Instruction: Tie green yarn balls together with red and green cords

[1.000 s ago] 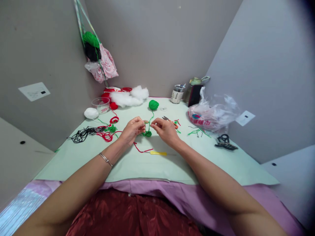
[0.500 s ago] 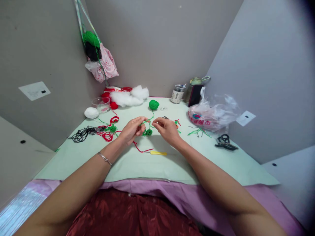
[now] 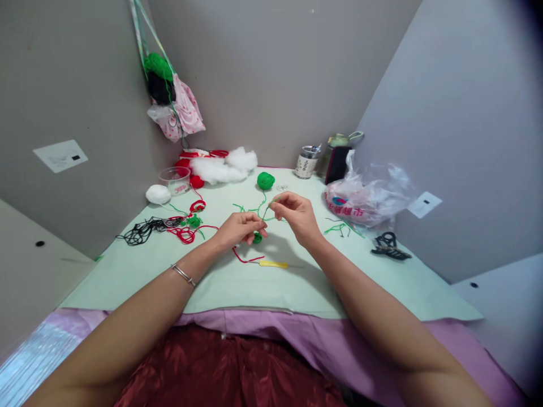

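Grip closed on both hands, two in view. Left hand (image 3: 241,228) is pinched on one small green crochet piece (image 3: 257,238), held low over the surface (image 3: 322,282). Right hand (image 3: 297,215) is held higher, pinched on one green strand (image 3: 266,211) running up from that piece. One green yarn ball (image 3: 265,180) is seen behind the hands. One yellow hook (image 3: 274,264) and one red strand (image 3: 246,259) are laid just in front. One black yarn tangle (image 3: 142,230) is seen well to the left.

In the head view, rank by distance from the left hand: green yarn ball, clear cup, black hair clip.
1. The green yarn ball, just behind the left hand.
2. The clear cup, back left.
3. The black hair clip, far right.
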`<act>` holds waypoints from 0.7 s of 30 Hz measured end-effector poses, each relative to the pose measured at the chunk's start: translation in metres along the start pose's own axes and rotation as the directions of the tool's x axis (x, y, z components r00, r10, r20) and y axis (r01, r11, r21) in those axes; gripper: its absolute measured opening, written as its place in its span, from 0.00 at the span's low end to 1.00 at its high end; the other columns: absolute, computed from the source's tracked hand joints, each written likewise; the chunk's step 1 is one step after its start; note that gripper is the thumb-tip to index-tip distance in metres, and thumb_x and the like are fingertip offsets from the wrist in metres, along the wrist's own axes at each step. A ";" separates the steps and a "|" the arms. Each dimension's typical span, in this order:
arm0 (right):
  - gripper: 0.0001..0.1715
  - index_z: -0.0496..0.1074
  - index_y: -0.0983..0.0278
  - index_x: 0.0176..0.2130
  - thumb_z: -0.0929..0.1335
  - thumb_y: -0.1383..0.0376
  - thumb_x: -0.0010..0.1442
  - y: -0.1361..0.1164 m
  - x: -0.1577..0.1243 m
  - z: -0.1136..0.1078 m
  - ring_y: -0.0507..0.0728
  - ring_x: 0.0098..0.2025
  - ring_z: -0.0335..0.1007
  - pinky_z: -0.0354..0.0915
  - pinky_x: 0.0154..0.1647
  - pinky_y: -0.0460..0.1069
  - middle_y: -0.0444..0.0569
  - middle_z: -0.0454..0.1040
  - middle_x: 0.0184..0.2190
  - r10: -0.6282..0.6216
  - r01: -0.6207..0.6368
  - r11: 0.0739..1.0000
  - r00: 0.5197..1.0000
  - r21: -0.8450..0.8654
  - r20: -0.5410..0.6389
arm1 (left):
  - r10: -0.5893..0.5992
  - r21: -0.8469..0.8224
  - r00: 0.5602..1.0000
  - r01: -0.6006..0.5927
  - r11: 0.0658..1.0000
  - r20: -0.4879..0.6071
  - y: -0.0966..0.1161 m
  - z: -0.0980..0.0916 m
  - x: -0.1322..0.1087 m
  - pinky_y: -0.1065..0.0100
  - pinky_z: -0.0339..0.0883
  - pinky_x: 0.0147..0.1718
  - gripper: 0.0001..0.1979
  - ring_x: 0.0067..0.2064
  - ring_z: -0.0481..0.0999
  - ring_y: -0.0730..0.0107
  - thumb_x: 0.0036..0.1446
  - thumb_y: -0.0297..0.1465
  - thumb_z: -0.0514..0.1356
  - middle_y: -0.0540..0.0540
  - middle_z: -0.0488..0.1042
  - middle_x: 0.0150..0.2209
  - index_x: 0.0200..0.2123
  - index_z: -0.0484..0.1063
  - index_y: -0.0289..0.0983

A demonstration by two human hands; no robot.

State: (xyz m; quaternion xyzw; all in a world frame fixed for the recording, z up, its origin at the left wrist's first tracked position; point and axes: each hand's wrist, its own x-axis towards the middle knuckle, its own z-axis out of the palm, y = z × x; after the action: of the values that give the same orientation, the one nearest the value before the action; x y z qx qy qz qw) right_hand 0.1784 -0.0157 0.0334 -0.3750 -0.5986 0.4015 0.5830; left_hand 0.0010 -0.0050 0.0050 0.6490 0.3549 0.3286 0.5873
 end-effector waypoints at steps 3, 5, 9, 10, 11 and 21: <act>0.16 0.70 0.63 0.30 0.74 0.55 0.51 -0.003 0.000 -0.002 0.48 0.23 0.63 0.60 0.23 0.45 0.44 0.73 0.26 0.047 -0.052 0.995 0.997 0.085 0.060 | -0.005 0.029 1.000 0.004 1.000 0.026 -0.001 -0.002 0.001 0.73 0.54 0.19 0.16 0.19 0.65 0.80 0.53 0.43 0.63 0.43 0.80 0.32 0.34 0.74 0.34; 0.17 0.68 0.62 0.33 0.74 0.54 0.53 -0.002 0.000 -0.003 0.48 0.23 0.64 0.59 0.22 0.45 0.45 0.75 0.30 0.083 -0.098 0.983 0.991 0.154 0.105 | 0.024 0.032 1.000 -0.024 0.999 0.000 0.001 -0.007 0.002 0.72 0.53 0.19 0.18 0.19 0.64 0.80 0.53 0.43 0.63 0.44 0.79 0.31 0.40 0.74 0.34; 0.17 0.67 0.62 0.35 0.73 0.54 0.54 0.001 0.002 -0.007 0.46 0.20 0.62 0.56 0.20 0.43 0.42 0.74 0.28 0.130 -0.155 0.957 0.985 0.247 0.112 | 0.149 0.033 0.962 -0.145 0.989 -0.229 0.008 -0.027 0.003 0.72 0.52 0.20 0.19 0.20 0.60 0.80 0.53 0.42 0.63 0.47 0.76 0.30 0.44 0.73 0.35; 0.17 0.67 0.62 0.34 0.73 0.55 0.55 0.002 0.003 -0.008 0.46 0.19 0.61 0.54 0.19 0.43 0.41 0.73 0.26 0.142 -0.161 0.953 0.986 0.256 0.093 | 0.174 0.054 0.942 -0.166 0.985 -0.285 0.009 -0.033 0.004 0.72 0.53 0.20 0.18 0.21 0.61 0.79 0.53 0.42 0.63 0.47 0.75 0.30 0.41 0.73 0.35; 0.16 0.68 0.63 0.34 0.73 0.55 0.55 0.002 0.003 -0.009 0.45 0.18 0.59 0.52 0.18 0.42 0.40 0.71 0.24 0.153 -0.165 0.951 0.986 0.261 0.068 | 0.195 0.086 0.926 -0.177 0.980 -0.323 0.010 -0.038 0.004 0.72 0.54 0.22 0.16 0.22 0.62 0.78 0.53 0.41 0.63 0.48 0.75 0.30 0.39 0.73 0.35; 0.17 0.69 0.64 0.32 0.74 0.55 0.51 0.008 0.005 -0.006 0.44 0.16 0.49 0.44 0.17 0.43 0.37 0.63 0.17 0.200 -0.187 0.964 0.978 0.188 -0.057 | 0.195 0.602 0.981 -0.148 0.785 -0.013 -0.021 -0.056 0.007 0.61 0.66 0.47 0.21 0.46 0.73 0.61 0.45 0.29 0.62 0.44 0.73 0.48 0.46 0.74 0.42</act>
State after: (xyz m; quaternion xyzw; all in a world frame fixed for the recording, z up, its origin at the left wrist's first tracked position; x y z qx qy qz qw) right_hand 0.1846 -0.0075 0.0285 -0.3919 -0.4976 0.4950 0.5948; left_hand -0.0440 0.0316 -0.0104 0.8178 0.4013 0.2760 0.3066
